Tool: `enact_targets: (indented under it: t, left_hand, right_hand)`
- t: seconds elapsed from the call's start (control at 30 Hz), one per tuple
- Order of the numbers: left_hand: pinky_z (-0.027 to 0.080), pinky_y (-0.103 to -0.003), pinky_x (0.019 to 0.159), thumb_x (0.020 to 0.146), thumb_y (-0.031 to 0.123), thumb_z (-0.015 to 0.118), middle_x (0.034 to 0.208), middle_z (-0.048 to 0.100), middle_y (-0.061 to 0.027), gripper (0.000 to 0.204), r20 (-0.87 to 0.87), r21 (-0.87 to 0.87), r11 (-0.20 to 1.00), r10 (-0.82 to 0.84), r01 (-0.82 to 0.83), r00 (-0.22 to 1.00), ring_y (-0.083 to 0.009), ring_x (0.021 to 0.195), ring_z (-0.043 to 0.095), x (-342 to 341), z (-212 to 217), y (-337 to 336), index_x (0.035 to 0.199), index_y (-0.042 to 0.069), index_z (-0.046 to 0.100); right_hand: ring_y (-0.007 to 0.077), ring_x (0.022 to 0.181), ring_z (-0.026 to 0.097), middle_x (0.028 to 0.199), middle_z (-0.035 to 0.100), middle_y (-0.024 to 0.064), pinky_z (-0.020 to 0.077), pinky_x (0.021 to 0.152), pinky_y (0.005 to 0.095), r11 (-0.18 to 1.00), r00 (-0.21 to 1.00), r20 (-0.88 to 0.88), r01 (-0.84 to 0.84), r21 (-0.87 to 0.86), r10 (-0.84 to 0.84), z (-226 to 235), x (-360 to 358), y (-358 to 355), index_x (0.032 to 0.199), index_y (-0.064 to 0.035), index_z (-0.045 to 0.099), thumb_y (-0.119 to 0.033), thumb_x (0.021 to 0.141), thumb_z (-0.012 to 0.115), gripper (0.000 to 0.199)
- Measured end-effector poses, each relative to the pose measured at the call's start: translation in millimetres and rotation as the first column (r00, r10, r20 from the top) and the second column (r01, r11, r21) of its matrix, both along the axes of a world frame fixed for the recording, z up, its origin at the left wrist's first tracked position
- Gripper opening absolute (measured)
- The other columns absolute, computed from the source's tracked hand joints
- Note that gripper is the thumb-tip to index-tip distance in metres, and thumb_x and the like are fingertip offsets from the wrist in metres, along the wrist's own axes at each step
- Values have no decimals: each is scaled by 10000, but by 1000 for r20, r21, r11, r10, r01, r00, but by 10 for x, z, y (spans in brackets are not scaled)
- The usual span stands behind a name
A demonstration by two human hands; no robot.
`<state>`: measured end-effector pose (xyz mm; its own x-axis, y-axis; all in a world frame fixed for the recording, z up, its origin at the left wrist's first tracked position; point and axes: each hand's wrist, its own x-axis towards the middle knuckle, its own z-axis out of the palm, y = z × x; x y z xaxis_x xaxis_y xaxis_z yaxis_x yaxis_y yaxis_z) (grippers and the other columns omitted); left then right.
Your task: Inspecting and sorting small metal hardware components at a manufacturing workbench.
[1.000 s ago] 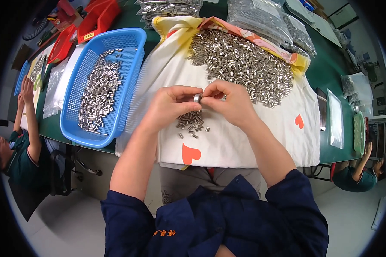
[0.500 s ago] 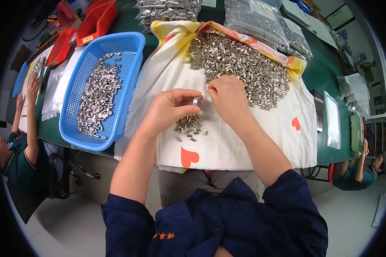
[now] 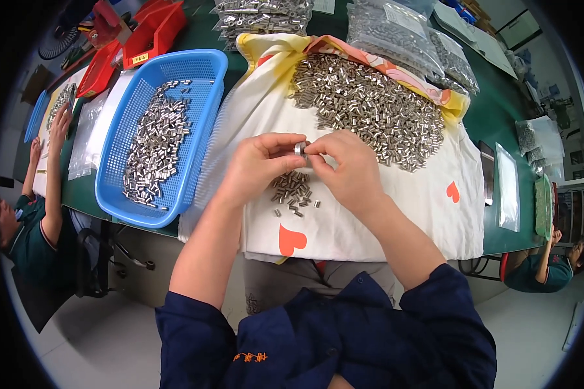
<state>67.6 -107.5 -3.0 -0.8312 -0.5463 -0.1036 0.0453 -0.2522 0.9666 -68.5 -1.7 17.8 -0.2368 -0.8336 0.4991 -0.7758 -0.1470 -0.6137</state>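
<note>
Between its thumb and fingers my left hand [image 3: 261, 162] pinches a short, silvery metal ring [image 3: 299, 148], held on edge. My right hand [image 3: 347, 165] is closed in a pinch right beside the ring; a small dark metal piece seems to be at its fingertips, too small to make out surely. Below the hands a small heap of metal sleeves [image 3: 292, 188] lies on the white cloth [image 3: 396, 214]. Beyond them spreads a large pile of the same short metal sleeves [image 3: 370, 110].
A blue plastic basket [image 3: 217, 97] with many sleeves stands at left. Red bins [image 3: 150, 39] are behind it. Bags of metal parts [image 3: 396, 39] line the back. A phone [image 3: 486, 170] and a clear bag [image 3: 507, 188] lie right. One person [image 3: 39, 227] sits left, another [image 3: 544, 269] right.
My right hand has come from the edge of the large pile back toward me, its fingertips now at the ring. My left hand still holds the ring. The whole view has shifted slightly.
</note>
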Motion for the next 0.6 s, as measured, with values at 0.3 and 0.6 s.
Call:
enact_targets:
  t: [0.3, 0.6]
  left_hand:
    - [493, -226, 726, 752, 1, 648, 933, 626, -90, 323, -11, 2, 999, 42, -42, 999, -119, 835, 597, 22, -24, -11, 1059, -54, 563]
    - [493, -235, 737, 747, -23, 638, 951, 619, -95, 336, 15, -75, 997, 16, -14, 1000, -133, 838, 599, 24, -28, -15, 1073, -50, 558]
  right_hand:
    - [249, 718, 554, 711, 585, 69, 450, 640, 342, 999, 995, 87, 46, -14, -45, -20, 78, -23, 716, -50, 584, -36, 660, 618, 67]
    - [227, 646, 576, 703, 595, 85, 459, 602, 316, 997, 961, 277, 0, 73, -20, -2, 27, 7, 728, -34, 607, -53, 685, 620, 49]
